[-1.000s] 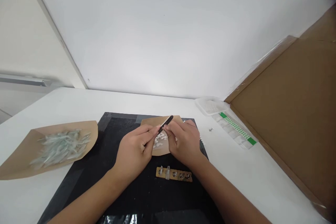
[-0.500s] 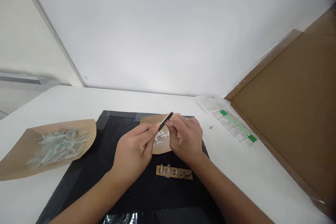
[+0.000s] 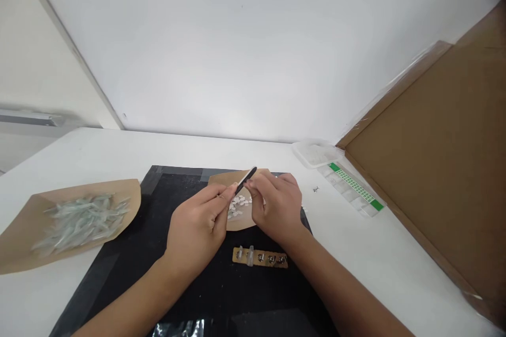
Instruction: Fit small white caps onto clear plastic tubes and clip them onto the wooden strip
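My left hand (image 3: 200, 218) pinches the lower end of a thin black-and-white strip (image 3: 245, 179) with a rounded tip, shaped like a small nail file. It is tilted up to the right. The fingers of my right hand (image 3: 276, 202) are closed against its right side; their tips are partly hidden. Behind and below the hands, small white flat pieces (image 3: 239, 201) lie on a brown paper sheet (image 3: 225, 178), partly covered by my right hand. Nearer to me, a narrow tan strip (image 3: 255, 262) carries several small metal and clear parts.
A black mat (image 3: 158, 226) lies on the white table (image 3: 166, 147). On the left, brown paper (image 3: 19, 231) holds a pile of translucent pieces (image 3: 89, 218). To the right are a clear tray (image 3: 312, 154), a green-labelled clear organizer (image 3: 356, 187), small metal bits (image 3: 315, 189) and a cardboard panel (image 3: 435, 158).
The view has shifted slightly, so everything sits a little further left. Both hands keep nearly the same pose around the strip.
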{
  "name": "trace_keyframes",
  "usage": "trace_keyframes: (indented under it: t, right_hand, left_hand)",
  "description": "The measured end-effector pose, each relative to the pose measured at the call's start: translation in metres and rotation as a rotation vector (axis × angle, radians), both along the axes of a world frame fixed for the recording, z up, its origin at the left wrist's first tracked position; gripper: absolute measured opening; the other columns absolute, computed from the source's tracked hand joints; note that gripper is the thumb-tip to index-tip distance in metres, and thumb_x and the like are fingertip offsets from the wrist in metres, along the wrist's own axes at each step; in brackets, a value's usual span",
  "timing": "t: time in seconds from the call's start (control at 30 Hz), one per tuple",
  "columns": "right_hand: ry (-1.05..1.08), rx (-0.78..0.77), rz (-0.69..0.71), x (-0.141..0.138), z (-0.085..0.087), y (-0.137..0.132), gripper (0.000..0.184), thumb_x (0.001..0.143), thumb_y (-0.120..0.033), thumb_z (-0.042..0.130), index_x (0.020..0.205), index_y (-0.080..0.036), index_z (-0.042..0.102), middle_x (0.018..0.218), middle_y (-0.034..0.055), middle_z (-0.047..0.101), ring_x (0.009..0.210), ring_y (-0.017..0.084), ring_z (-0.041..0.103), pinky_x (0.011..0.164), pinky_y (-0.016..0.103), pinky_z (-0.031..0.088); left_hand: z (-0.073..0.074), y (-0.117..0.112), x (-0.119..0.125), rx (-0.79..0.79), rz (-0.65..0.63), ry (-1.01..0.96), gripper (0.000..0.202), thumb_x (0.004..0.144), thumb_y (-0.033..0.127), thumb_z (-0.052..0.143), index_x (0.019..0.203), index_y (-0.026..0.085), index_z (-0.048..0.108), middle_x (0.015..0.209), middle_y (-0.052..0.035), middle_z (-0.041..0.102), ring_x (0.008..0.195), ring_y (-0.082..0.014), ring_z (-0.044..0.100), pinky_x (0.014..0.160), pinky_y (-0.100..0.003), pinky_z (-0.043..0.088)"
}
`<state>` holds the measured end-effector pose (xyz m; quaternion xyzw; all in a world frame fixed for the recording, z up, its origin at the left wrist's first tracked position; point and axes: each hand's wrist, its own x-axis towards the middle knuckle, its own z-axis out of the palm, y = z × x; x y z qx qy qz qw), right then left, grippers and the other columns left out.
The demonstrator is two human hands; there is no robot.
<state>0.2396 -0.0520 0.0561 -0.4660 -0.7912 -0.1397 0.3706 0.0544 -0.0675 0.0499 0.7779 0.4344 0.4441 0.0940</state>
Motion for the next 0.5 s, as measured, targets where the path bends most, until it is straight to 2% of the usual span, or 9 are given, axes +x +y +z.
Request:
trace_keyframes:
  t: [0.1, 0.17, 0.27, 0.33, 0.4, 0.5]
  right_hand:
    - [-0.083, 0.019, 0.057, -0.002, 0.0, 0.0, 0.021, 0.09, -0.006, 0.053, 0.077, -0.022, 0.053, 0.067, -0.0025, 0.06, 0.058, 0.014, 0.047, 0.067, 0.035, 0.027]
    - [-0.095, 0.038, 0.043, -0.002, 0.0, 0.001, 0.021, 0.09, -0.006, 0.054, 0.076, -0.022, 0.052, 0.067, -0.0027, 0.06, 0.057, 0.013, 0.046, 0.067, 0.035, 0.027]
    - [-0.026, 0.036, 0.009, 0.002, 0.0, 0.006, 0.019, 0.096, -0.01, 0.057, 0.081, -0.022, 0.055, 0.073, -0.0028, 0.066, 0.059, 0.013, 0.05, 0.068, 0.034, 0.03]
    - [0.038, -0.026, 0.056, 0.006, 0.0, 0.008, 0.018, 0.101, -0.016, 0.057, 0.084, -0.022, 0.056, 0.08, -0.0011, 0.069, 0.066, 0.014, 0.056, 0.07, 0.033, 0.035]
    - [0.135, -0.117, 0.142, 0.009, -0.002, 0.009, 0.016, 0.104, -0.02, 0.056, 0.087, -0.022, 0.057, 0.086, 0.0014, 0.069, 0.077, 0.016, 0.061, 0.072, 0.031, 0.042]
    - [0.313, -0.223, 0.212, 0.011, -0.004, 0.005, 0.013, 0.105, -0.023, 0.055, 0.093, -0.023, 0.06, 0.088, 0.0025, 0.069, 0.086, 0.018, 0.064, 0.073, 0.029, 0.048]
  left_hand:
    - [0.001, 0.001, -0.001, -0.018, -0.017, -0.014, 0.031, 0.102, 0.016, 0.056, 0.123, 0.021, 0.078, 0.104, -0.0046, 0.079, 0.089, -0.0176, 0.074, 0.082, -0.028, 0.058]
    - [0.002, 0.002, -0.001, -0.027, -0.025, -0.04, 0.031, 0.102, 0.016, 0.056, 0.123, 0.022, 0.078, 0.106, -0.0043, 0.079, 0.091, -0.0174, 0.074, 0.081, -0.027, 0.058]
    - [0.001, 0.003, 0.0, -0.042, -0.013, -0.102, 0.03, 0.102, 0.018, 0.057, 0.121, 0.024, 0.079, 0.106, -0.0041, 0.08, 0.091, -0.0173, 0.074, 0.081, -0.027, 0.059]
    - [0.002, 0.003, 0.002, -0.066, -0.004, -0.144, 0.028, 0.102, 0.02, 0.058, 0.119, 0.023, 0.08, 0.108, -0.0045, 0.08, 0.093, -0.0183, 0.075, 0.085, -0.029, 0.06]
    - [0.004, 0.002, 0.003, -0.145, -0.006, -0.18, 0.027, 0.101, 0.024, 0.061, 0.121, 0.025, 0.079, 0.11, -0.0039, 0.08, 0.096, -0.0196, 0.075, 0.088, -0.031, 0.061]
    - [0.01, 0.0, 0.004, -0.35, -0.049, -0.22, 0.029, 0.098, 0.029, 0.066, 0.125, 0.029, 0.077, 0.113, -0.0014, 0.081, 0.095, -0.0206, 0.076, 0.09, -0.034, 0.062]
